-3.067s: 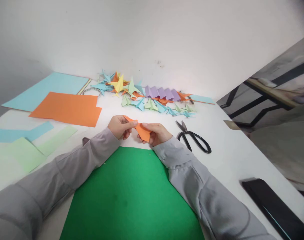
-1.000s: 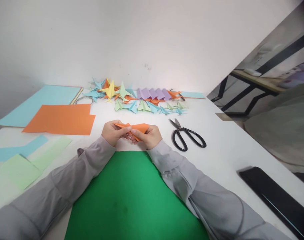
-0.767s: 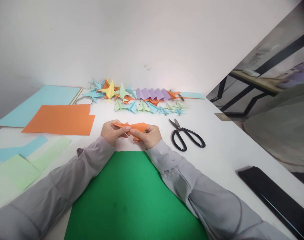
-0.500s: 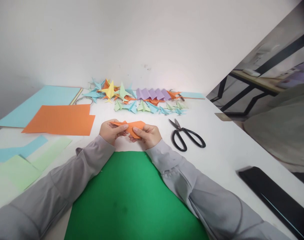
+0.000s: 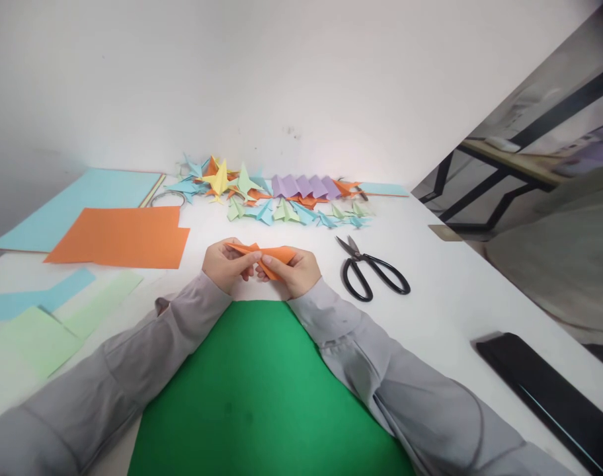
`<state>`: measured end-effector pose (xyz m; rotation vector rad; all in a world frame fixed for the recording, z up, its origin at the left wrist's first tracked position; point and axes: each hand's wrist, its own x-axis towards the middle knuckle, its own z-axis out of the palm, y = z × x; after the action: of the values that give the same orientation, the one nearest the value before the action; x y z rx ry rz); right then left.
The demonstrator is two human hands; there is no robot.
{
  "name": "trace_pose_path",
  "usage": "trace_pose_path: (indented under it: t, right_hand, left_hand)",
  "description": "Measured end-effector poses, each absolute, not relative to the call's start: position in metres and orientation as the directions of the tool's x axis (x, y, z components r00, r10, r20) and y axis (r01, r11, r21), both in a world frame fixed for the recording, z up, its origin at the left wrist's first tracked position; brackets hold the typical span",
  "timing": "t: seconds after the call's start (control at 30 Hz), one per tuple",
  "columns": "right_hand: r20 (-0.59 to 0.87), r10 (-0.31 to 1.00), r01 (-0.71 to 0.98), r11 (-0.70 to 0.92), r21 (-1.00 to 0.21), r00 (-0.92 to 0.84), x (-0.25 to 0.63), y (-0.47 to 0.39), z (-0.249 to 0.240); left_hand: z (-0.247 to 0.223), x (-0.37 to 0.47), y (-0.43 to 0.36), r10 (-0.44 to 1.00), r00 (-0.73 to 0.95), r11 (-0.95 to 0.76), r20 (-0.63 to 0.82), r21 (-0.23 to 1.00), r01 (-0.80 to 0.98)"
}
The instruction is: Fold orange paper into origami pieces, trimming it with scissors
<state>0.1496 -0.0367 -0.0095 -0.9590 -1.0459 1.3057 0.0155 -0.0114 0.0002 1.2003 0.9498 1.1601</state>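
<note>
A folded piece of orange paper [image 5: 278, 254] is held between my two hands, just beyond the far edge of the green mat [image 5: 266, 390]. My left hand [image 5: 231, 265] pinches its narrow pointed end between thumb and fingers. Around its wider end my right hand [image 5: 297, 270] is closed, with the thumb pressed on top. The two thumbs nearly meet at the middle of the paper. Fingers behind the paper are partly hidden.
Black-handled scissors [image 5: 368, 264] lie to the right, blades slightly apart. A long black object [image 5: 549, 396] is at the right edge. Orange sheets [image 5: 118, 238], blue sheets [image 5: 78, 198] and green paper pieces [image 5: 41, 340] lie left. Several folded paper shapes [image 5: 286, 210] line the wall.
The orange paper has tilted in my hands, so its wider end shows less face. My left hand has shifted slightly right, closer to my right hand.
</note>
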Motion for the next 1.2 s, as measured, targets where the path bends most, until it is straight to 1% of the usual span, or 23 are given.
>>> trace_pose_path:
  t: [0.13, 0.27, 0.47, 0.63, 0.77, 0.97, 1.1, 1.2]
  right_hand:
    - [0.064, 0.998, -0.247, 0.060, -0.967, -0.010, 0.149, -0.040, -0.008]
    - [0.066, 0.997, -0.248, 0.057, -0.967, -0.027, 0.148, -0.042, -0.007]
    - [0.062, 0.993, -0.319, 0.026, -0.947, -0.103, 0.152, -0.037, -0.010]
    - [0.021, 0.995, -0.397, -0.019, -0.918, -0.097, 0.157, -0.031, -0.015]
    - [-0.031, 0.992, -0.434, -0.083, -0.897, -0.124, 0.158, -0.030, -0.016]
    - [-0.096, 0.987, -0.437, -0.144, -0.888, -0.130, 0.158, -0.033, -0.012]
    - [-0.097, 0.987, -0.419, -0.141, -0.897, -0.125, 0.159, -0.033, -0.010]
    - [-0.078, 0.992, -0.432, -0.116, -0.894, -0.104, 0.158, -0.034, -0.009]
  left_hand:
    - [-0.003, 0.015, -0.009, 0.979, 0.196, -0.015, 0.048, 0.986, -0.166]
    - [-0.001, 0.015, -0.008, 0.984, 0.179, 0.056, -0.018, 0.977, -0.207]
    - [0.005, 0.013, -0.007, 0.972, 0.222, 0.126, -0.078, 0.969, -0.211]
    - [0.007, 0.013, -0.008, 0.966, 0.233, 0.171, -0.114, 0.955, -0.241]
    - [0.003, 0.011, -0.006, 0.971, 0.218, 0.156, -0.097, 0.949, -0.273]
    - [-0.003, 0.009, -0.002, 0.970, 0.228, 0.139, -0.082, 0.959, -0.247]
    - [0.001, 0.011, -0.004, 0.969, 0.240, 0.136, -0.065, 0.946, -0.293]
    - [0.002, 0.012, -0.005, 0.966, 0.247, 0.141, -0.070, 0.949, -0.283]
